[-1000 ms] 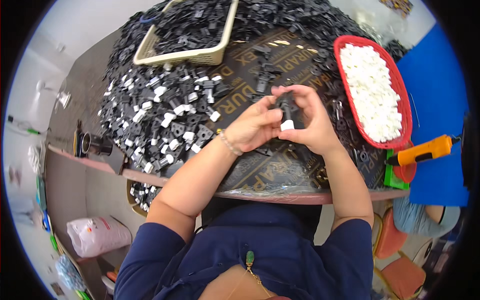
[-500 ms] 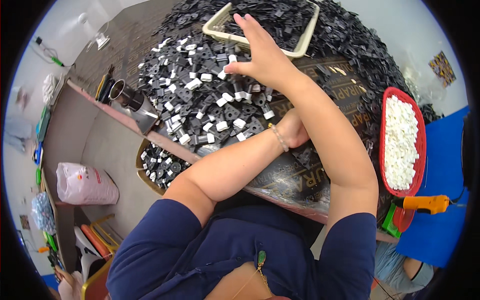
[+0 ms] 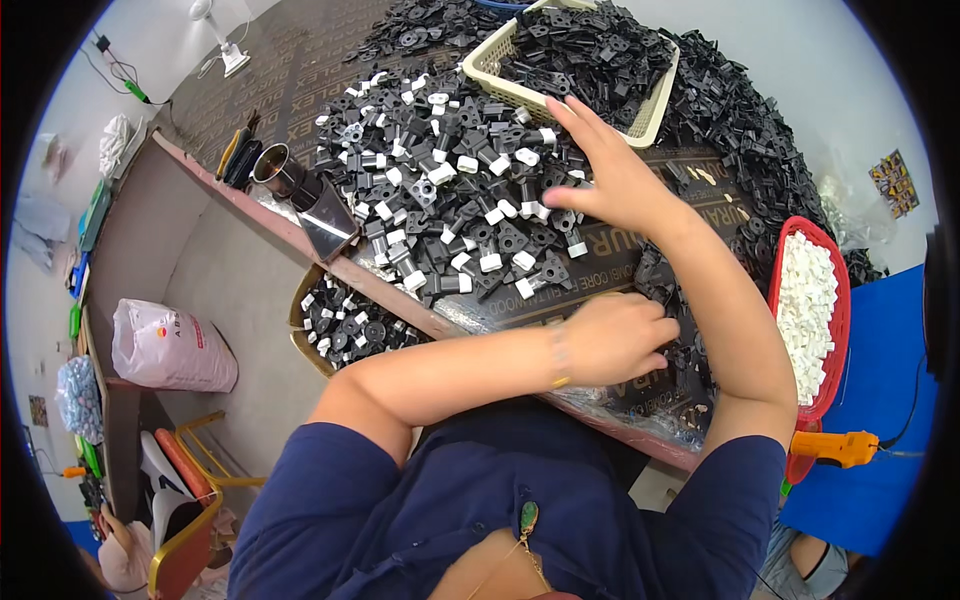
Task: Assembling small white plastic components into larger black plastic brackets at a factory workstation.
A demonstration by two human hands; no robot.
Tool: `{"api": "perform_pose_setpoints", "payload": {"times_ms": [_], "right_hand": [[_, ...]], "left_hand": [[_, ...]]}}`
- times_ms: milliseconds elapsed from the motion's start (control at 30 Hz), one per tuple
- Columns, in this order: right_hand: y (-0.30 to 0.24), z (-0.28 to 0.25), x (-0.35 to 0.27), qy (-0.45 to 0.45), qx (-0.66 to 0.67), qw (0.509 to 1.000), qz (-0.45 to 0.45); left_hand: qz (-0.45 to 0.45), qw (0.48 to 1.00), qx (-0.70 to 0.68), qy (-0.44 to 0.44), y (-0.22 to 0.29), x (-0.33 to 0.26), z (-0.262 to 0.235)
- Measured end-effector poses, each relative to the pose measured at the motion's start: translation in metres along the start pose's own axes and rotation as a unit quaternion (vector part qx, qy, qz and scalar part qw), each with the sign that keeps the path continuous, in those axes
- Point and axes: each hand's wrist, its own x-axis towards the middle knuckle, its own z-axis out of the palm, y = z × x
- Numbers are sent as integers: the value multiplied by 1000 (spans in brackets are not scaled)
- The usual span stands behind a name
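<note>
Right hand (image 3: 610, 180) reached across the table, fingers spread flat over the heap of black-and-white plastic parts (image 3: 450, 190), holding nothing. Left hand (image 3: 620, 335) rested curled among loose black parts (image 3: 690, 350) near the table edge; whether it pinched one could not be told. Such parts looked light, stiff and hard, likely easiest to pinch by the white cap. A cream basket (image 3: 655, 110) of black pieces sat just beyond, a red tray (image 3: 838, 270) of white caps (image 3: 808, 300) at right, and a white printed sack (image 3: 165, 345) lay below left.
</note>
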Motion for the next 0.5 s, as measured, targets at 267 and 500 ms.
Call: {"api": "perform_pose_setpoints", "payload": {"times_ms": [267, 500], "right_hand": [[-20, 48, -60, -125, -45, 991, 28], [5, 71, -11, -95, -56, 994, 5]], "left_hand": [[-310, 874, 338, 161, -62, -156, -83], [-342, 866, 337, 135, -85, -152, -84]]}}
